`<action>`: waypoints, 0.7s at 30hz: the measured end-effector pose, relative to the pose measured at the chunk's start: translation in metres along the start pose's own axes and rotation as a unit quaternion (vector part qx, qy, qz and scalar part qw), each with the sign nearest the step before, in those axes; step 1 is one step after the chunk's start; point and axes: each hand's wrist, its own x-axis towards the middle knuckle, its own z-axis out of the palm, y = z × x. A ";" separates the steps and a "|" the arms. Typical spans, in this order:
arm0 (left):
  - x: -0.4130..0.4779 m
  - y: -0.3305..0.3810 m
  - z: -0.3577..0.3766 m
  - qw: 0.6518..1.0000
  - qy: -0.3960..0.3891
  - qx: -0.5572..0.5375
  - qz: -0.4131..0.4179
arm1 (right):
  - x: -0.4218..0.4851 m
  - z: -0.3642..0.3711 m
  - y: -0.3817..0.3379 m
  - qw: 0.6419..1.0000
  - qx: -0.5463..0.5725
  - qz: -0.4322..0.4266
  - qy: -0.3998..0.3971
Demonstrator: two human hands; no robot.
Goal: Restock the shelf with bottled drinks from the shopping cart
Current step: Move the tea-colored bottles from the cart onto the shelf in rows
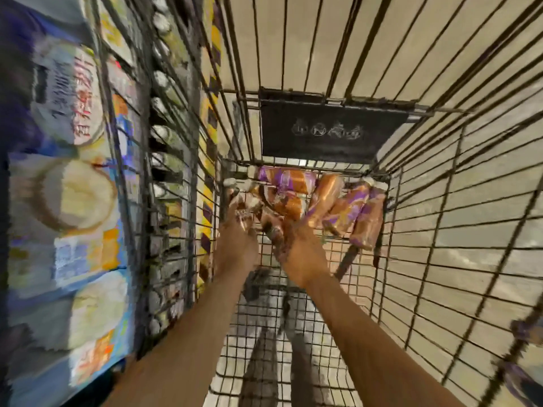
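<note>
Here, my L hand (237, 235) & R hand (298, 248) sit among amber purple-label bottles (293, 183) in black wire cart (437, 218); text unreadable, can't tell finger grip.

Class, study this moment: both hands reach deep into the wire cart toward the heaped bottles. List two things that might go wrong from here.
1. The bottles lie jumbled at angles against the far end of the cart; pulling one out may send others rolling.
2. The left hand and right hand work close together at the pile, and blur hides their hold; a poorly gripped bottle might slip and drop back into the cart.
</note>
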 end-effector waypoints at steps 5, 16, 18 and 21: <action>0.010 -0.008 0.026 0.997 0.016 -0.077 -0.027 | 0.009 0.025 0.003 1.000 -0.008 0.026 0.012; -0.088 0.003 -0.035 0.977 -0.057 -0.205 -0.028 | -0.087 -0.065 0.002 0.906 0.397 0.131 -0.070; -0.120 0.014 -0.061 0.955 -0.115 -0.273 -0.033 | -0.116 -0.090 -0.006 0.879 0.452 0.140 -0.061; -0.157 0.020 -0.097 0.920 -0.182 -0.344 -0.034 | -0.163 -0.125 -0.022 0.858 0.492 0.143 -0.035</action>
